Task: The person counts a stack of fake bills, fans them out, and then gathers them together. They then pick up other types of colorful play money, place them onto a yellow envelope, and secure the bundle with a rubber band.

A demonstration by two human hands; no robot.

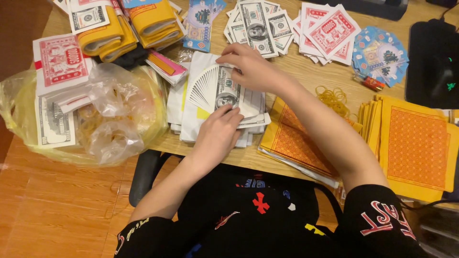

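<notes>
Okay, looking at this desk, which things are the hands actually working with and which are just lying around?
In hand:
fanned paper notes, spread by left hand and right hand
white paper stack beneath them

Lying about:
rubber bands
orange patterned sheets
red printed notes
plastic bag
yellow bundles

The scene is seen by a single head camera, aimed steeply down and close over both hands (239,100) at the bench (315,76).

Yellow paper sheets (416,148), rubber bands (332,98), plastic bag (110,119) — red notes (330,31), black mouse (442,79)
</notes>
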